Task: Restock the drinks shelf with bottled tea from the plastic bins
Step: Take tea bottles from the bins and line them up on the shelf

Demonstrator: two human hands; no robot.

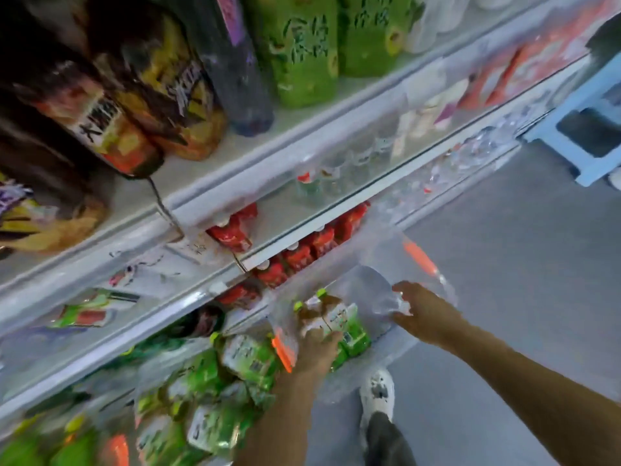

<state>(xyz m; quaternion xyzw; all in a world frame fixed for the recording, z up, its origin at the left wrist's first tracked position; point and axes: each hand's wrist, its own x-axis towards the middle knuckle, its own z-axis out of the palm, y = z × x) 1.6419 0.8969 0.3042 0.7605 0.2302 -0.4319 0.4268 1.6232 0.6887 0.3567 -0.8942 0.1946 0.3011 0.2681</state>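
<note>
A clear plastic bin with orange latches stands on the floor beside the drinks shelf. Inside it lie two or three bottled teas with green labels and yellow-green caps. My left hand reaches into the bin and grips one of these bottles. My right hand holds the bin's near rim, fingers curled over the clear plastic. A second bin at the lower left is filled with several more green tea bottles. The view is blurred by motion.
Upper shelves carry big dark bottles and green-labelled bottles. Red-labelled bottles fill a lower shelf. A blue plastic stool stands on the grey floor at right. My white shoe is beside the bin.
</note>
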